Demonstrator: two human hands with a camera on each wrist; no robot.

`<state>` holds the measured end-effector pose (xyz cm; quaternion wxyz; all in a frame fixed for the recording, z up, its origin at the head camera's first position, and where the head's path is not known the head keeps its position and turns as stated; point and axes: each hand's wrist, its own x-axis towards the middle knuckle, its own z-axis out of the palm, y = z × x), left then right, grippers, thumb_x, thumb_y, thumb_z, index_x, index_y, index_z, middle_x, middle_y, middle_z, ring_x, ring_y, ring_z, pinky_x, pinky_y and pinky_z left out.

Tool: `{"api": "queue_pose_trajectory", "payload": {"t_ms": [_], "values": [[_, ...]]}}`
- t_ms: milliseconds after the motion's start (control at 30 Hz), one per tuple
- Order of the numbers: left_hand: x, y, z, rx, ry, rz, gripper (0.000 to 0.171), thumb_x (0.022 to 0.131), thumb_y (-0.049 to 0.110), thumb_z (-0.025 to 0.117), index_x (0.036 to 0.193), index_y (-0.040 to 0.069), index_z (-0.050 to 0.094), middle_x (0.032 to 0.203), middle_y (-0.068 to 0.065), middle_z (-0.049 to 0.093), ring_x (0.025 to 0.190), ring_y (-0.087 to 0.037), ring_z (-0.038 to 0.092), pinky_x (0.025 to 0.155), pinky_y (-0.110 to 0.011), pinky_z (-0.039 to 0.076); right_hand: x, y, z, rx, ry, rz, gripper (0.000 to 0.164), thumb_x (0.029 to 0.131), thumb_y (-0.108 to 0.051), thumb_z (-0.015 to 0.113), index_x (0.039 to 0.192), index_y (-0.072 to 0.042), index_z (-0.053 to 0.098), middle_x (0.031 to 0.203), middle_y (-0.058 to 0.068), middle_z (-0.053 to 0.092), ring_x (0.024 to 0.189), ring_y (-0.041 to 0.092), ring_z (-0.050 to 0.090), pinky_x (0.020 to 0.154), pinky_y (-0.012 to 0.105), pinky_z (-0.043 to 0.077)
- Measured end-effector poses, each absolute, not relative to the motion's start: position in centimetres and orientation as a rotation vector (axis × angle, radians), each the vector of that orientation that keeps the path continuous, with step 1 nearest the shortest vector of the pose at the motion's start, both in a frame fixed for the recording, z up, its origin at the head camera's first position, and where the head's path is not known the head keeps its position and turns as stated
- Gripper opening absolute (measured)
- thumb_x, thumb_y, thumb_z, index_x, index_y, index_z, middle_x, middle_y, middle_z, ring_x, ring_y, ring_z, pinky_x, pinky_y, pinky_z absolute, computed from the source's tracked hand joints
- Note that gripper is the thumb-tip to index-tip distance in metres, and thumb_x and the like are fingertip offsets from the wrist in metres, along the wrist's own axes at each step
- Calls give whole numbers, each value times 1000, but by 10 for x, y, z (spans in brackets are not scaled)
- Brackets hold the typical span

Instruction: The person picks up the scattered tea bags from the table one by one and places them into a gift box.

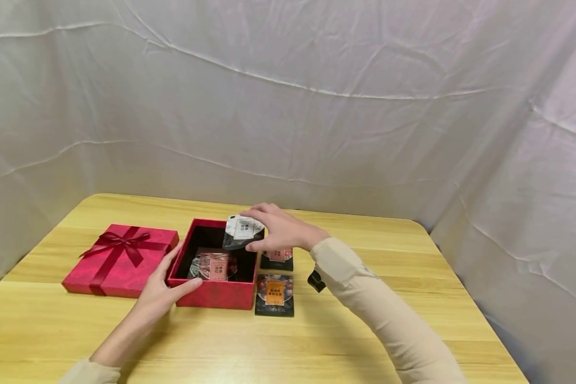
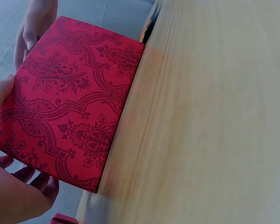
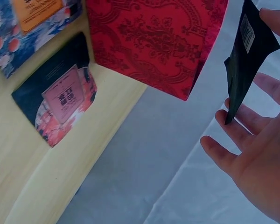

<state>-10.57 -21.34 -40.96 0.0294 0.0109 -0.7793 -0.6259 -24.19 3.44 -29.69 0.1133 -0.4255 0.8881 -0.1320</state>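
My left hand (image 1: 159, 292) grips the near left corner of an open red gift box (image 1: 216, 296), its thumb along the front rim and its fingers at the left side. In the left wrist view the box's patterned wall (image 2: 70, 102) stands between thumb and fingers. Above the box's far right part, my right hand (image 1: 288, 228) pinches a black and white sachet (image 1: 242, 232). Its dark back with a barcode (image 3: 248, 35) shows in the right wrist view. Inside the box lie sachets, the top one with a pink label (image 1: 218, 268); how many is hidden.
Left of the box lies its red lid (image 1: 149, 269) with a dark red bow. To the right, a pink-labelled sachet (image 1: 277, 261) and an orange-labelled sachet (image 1: 274, 298) lie on the wooden table (image 1: 211, 352). A small black item (image 1: 316, 281) is partly hidden by my right sleeve.
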Motion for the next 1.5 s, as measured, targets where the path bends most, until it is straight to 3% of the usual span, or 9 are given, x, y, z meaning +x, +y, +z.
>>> {"api": "queue_pose_trajectory", "payload": {"t_ms": [367,500,667,967,1500], "values": [[-109,-211,-411,20,-2405,-1909,89,87,21,72,156,18,15,153,-21,25,134,-40,25,105,-66,20,-242,16,-295,-1288,2580,-321,74,86,-40,68,151,-22,35,146,6,37,130,21,34,103,41,37],[-109,-210,-411,20,-2413,-1909,88,88,21,71,156,18,15,150,-22,31,128,-38,36,103,-58,30,-241,9,-299,-1309,2582,-280,74,86,-41,68,150,-21,37,146,6,38,128,20,37,102,38,37],[-108,-209,-409,18,-2421,-1908,88,89,20,71,157,18,14,148,-21,33,124,-35,40,100,-50,34,-239,3,-302,-1303,2572,-238,75,86,-43,68,150,-23,36,147,5,37,131,20,36,104,37,36],[-109,-209,-410,16,-2397,-1924,89,88,21,72,156,18,15,152,-21,26,130,-38,31,103,-59,26,-235,-7,-308,-1289,2545,-166,79,86,-46,69,152,-23,33,148,5,36,134,19,34,107,36,33],[-109,-209,-411,14,-2423,-1889,88,88,22,71,156,19,16,151,-21,28,128,-38,32,102,-58,29,-232,-14,-312,-1284,2549,-137,76,83,-45,72,149,-23,40,145,3,40,130,18,35,104,36,36]]}}
